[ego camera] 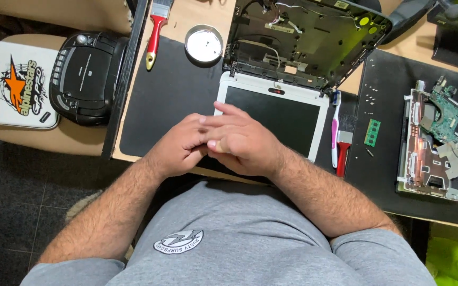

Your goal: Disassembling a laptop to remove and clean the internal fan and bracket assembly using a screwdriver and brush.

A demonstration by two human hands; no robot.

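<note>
White plastic frames the laptop screen [271, 117] lying flat on the tabletop [192, 21] under my left hand [178, 145] and right hand [239, 140], pressed together with nothing clearly in their grip, so leaning my weight could crack it or strain the thin cables toward the opened base [303, 39].

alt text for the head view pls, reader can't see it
A person's left hand and right hand meet over the white-framed screen of a dismantled laptop on a black desk mat. A round metal tin and red-handled brush lie beyond.
</note>
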